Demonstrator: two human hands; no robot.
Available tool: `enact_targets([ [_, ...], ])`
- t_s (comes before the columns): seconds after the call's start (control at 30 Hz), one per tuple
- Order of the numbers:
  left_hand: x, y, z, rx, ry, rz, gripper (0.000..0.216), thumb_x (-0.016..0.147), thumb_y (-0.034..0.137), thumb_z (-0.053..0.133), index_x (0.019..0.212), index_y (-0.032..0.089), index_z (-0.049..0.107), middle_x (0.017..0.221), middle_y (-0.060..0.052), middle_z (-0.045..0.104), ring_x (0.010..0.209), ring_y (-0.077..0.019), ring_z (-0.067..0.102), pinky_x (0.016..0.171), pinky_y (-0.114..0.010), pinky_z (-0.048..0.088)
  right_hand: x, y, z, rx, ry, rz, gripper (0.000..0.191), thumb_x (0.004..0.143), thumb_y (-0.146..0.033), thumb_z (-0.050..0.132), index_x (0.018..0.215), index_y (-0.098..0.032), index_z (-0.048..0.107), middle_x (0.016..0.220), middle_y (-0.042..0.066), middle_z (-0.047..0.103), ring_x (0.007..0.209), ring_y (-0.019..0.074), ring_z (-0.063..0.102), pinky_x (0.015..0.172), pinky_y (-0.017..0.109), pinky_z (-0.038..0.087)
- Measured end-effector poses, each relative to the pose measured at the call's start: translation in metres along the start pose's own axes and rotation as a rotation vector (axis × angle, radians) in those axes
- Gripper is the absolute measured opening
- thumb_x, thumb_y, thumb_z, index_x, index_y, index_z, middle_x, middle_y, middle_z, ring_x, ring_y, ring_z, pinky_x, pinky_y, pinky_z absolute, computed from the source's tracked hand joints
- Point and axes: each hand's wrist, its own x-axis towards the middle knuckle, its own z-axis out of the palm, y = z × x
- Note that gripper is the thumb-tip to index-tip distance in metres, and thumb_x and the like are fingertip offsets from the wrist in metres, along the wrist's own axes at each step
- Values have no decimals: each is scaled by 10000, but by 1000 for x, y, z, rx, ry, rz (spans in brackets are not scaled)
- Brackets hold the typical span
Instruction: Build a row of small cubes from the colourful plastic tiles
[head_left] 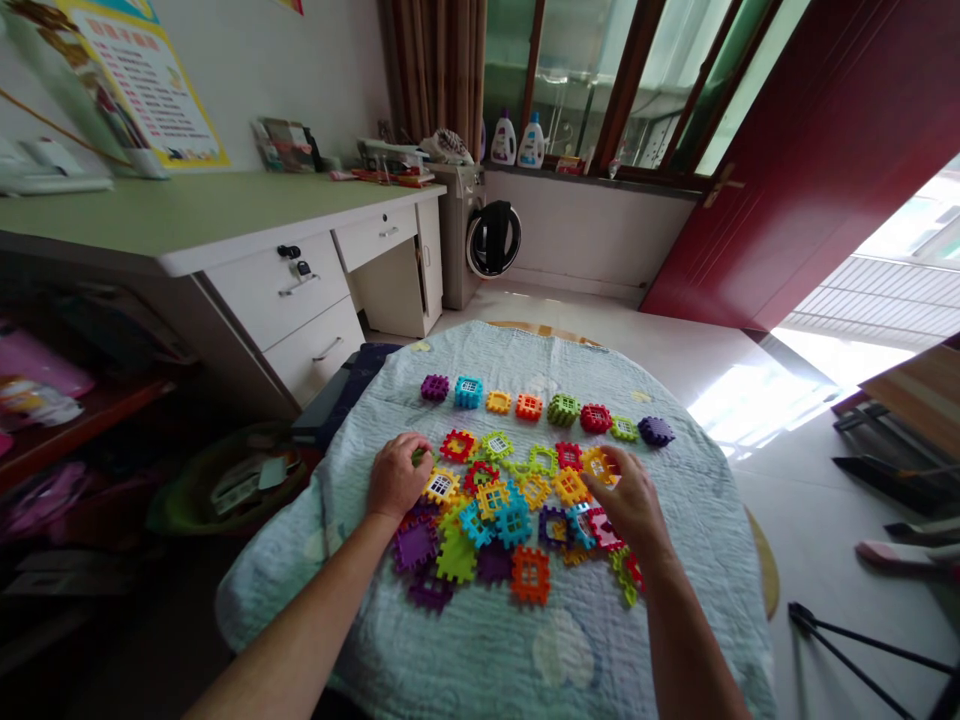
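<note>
My left hand [401,475] is at the left of a loose pile of plastic building pieces, its fingers closed round a small green building piece [418,456], mostly hidden by them. At the pile's right, my right hand [634,500] pinches the edge of a yellow building piece [598,465] with an open centre. Between the hands lie notched square pieces, among them a blue piece [514,518], a purple piece [415,543] and an orange window piece [531,575]. Beyond them runs a row of stacks sorted by colour, from a purple stack [434,388] to a dark violet stack [656,431].
A pale blue-green cloth [480,660] covers the round table. Behind it stand a desk [247,215] with drawers, a washing machine [459,240] with its door ajar, and a red door [795,160]. Black metal legs [847,640] are on the floor at right.
</note>
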Motion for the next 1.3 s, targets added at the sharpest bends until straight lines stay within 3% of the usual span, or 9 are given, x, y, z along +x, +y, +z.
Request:
enact_targets([
  [0.2,0,0,0,6,1,3,139,763,234,502,758,207,638,933,-67,697,937,-233,635,959,-369,476,-9,-2,10,-188,-89,-76,426,776,-422,588,1125,-183,639,1039,108,625,1018,275,566,928,410,436],
  [0.37,0,0,0,13,-9,11,145,772,240,496,763,202,635,940,-82,698,940,-243,636,952,-382,477,-16,-14,22,-310,-222,-57,476,800,-387,589,1216,-159,616,1128,127,616,1058,282,547,928,386,418],
  [0.53,0,-1,0,7,-16,-4,150,773,237,493,771,202,639,948,-80,696,947,-242,631,951,-382,474,-17,-22,22,-380,-265,-33,486,820,-430,580,1230,-173,619,1126,131,613,1079,290,532,927,381,403],
  [0.93,0,1,-1,10,-15,-11,151,770,238,495,770,213,643,963,-69,702,957,-235,632,970,-364,471,-15,-32,28,-436,-225,-24,469,807,-351,592,1221,-132,600,1087,148,620,1035,300,537,922,377,402],
  [1.1,0,1,0,10,-14,-15,144,767,235,500,769,214,643,967,-71,704,959,-237,631,966,-367,473,-16,-28,32,-434,-186,-45,389,780,-311,607,1143,-174,622,1026,128,628,977,282,550,874,365,416],
  [1.3,0,2,-1,8,-16,-16,135,767,225,506,778,208,640,963,-74,700,966,-238,629,951,-369,476,-1,-28,23,-359,-120,-60,427,751,-294,590,1163,-185,614,1029,111,632,974,275,543,903,385,396],
])
